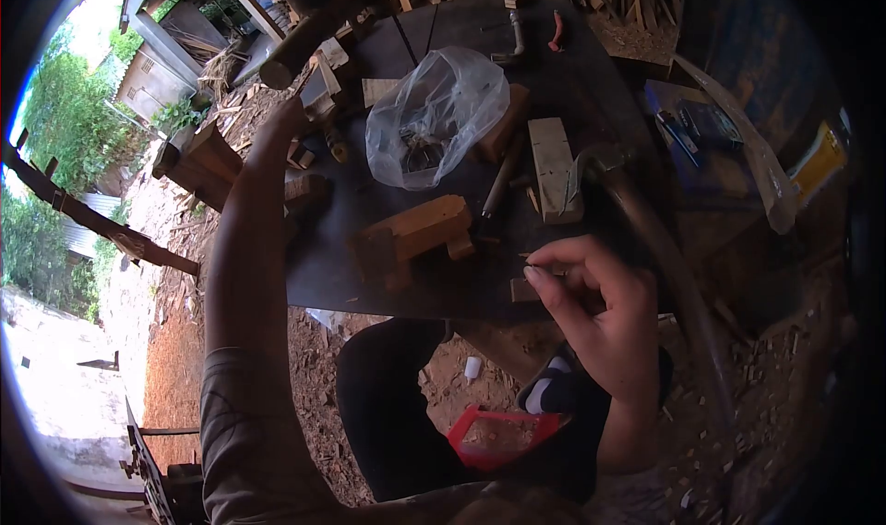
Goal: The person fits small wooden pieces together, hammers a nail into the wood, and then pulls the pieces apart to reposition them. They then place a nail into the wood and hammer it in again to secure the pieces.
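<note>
My right hand [595, 308] hovers at the near edge of the dark table [332, 276], thumb and forefinger pinched on a small thin piece, likely a nail [538, 267]. A small wood block [522, 291] lies just under the fingers. A hammer [604, 163] rests right of the hand, its long handle curving past the table edge. My left hand [284, 124] stretches to the table's far left among wood scraps [305, 188]; its fingers are hidden. A joined wooden piece [415, 234] sits between the hands.
A clear plastic bag [434, 114] with metal parts lies mid-table beside a pale wood block [552, 165] and a chisel [498, 188]. A red-framed object [503, 433] sits on the chip-covered ground by my legs. Timber lies stacked at the back.
</note>
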Demonstrator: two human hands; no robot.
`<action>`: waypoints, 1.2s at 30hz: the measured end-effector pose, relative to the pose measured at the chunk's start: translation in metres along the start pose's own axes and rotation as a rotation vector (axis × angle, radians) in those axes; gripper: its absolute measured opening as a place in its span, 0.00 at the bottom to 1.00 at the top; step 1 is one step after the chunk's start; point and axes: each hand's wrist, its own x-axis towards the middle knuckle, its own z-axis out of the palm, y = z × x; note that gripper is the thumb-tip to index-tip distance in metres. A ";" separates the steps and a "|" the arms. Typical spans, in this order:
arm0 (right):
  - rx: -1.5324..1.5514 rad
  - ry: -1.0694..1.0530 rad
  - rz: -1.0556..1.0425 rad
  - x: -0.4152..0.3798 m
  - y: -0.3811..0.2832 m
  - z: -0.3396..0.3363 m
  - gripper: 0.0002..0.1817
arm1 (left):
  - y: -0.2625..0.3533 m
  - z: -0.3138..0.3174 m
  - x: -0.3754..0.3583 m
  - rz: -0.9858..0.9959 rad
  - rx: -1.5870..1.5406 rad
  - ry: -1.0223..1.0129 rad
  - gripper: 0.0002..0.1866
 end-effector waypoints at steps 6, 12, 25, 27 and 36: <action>0.000 0.009 -0.026 0.000 0.004 0.000 0.05 | 0.010 -0.023 -0.005 -0.058 -0.122 0.019 0.27; 0.006 0.006 -0.006 0.000 0.001 -0.001 0.05 | 0.029 -0.058 -0.023 -0.018 -0.035 0.013 0.14; 0.027 0.033 0.002 -0.004 0.002 -0.002 0.05 | 0.128 -0.198 -0.128 0.182 -0.062 0.286 0.11; 0.040 0.039 0.003 -0.004 0.001 -0.003 0.05 | 0.130 -0.203 -0.141 0.252 -0.096 0.384 0.09; 0.085 0.065 0.039 -0.005 -0.003 -0.002 0.06 | 0.176 -0.284 -0.290 0.328 -0.878 0.482 0.21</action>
